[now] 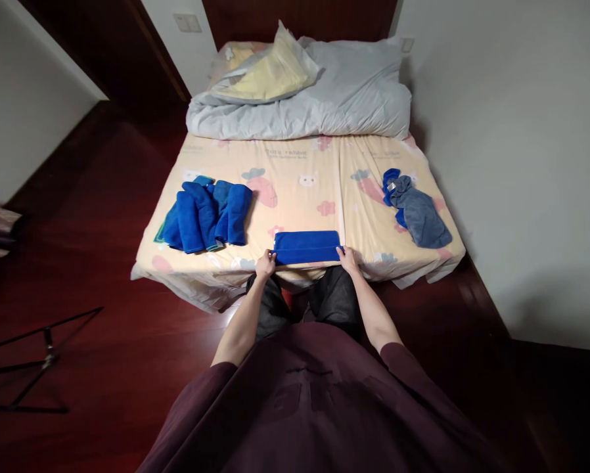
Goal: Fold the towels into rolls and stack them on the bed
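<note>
A blue towel [307,240], partly folded into a flat rectangle, lies at the front edge of the bed. My left hand [266,263] pinches its near left corner, and my right hand [347,259] pinches the near right corner. A strip along the near side is doubled over between the two hands. To the left rests a group of rolled or folded blue towels [206,213], some with green edging. On the right lies a crumpled grey-blue towel [423,213] beside a bunched blue cloth [391,179].
The bed has a yellow patterned sheet [299,157]. A grey quilt [344,98] and a pale yellow pillow [270,72] are at its head. A black tripod leg [48,358] stands on the dark red floor at left; a white wall [521,164] runs along the right.
</note>
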{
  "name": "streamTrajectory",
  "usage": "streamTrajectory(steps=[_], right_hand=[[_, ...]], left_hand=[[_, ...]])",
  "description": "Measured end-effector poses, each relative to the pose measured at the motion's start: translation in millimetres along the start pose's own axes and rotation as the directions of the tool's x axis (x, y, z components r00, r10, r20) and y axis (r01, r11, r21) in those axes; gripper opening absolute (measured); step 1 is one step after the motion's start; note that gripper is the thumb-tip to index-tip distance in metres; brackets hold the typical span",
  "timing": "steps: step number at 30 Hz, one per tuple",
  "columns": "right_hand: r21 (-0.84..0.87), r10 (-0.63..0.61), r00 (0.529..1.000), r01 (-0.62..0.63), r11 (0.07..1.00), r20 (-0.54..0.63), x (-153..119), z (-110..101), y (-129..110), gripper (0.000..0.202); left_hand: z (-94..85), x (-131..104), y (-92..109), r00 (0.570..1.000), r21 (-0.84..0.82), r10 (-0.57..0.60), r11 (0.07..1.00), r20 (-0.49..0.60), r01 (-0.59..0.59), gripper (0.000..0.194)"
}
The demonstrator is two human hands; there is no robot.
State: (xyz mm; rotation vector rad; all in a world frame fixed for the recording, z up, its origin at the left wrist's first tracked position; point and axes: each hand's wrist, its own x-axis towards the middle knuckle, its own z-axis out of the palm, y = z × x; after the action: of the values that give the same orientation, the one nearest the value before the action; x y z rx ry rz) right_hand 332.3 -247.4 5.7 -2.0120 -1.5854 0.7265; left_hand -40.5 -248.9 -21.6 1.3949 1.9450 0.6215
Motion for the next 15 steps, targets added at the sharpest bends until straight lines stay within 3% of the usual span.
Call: streamTrajectory(steps=[11, 15], right_hand=[[-0.096, 0.091, 0.996, -0.092, 0.991, -0.019, 11, 5, -6, 0.03], [-0.112, 0.103, 0.994, -0.106, 0.988, -0.03, 10, 2, -12, 0.029]], left_hand=[[-0.8, 3, 10, 0.997, 0.05, -0.078, 0.996, 0.01, 0.077, 0.022], [-3.0, 0, 18, 0.998, 0.073, -0.058, 0.996, 0.0, 0.058, 0.023]])
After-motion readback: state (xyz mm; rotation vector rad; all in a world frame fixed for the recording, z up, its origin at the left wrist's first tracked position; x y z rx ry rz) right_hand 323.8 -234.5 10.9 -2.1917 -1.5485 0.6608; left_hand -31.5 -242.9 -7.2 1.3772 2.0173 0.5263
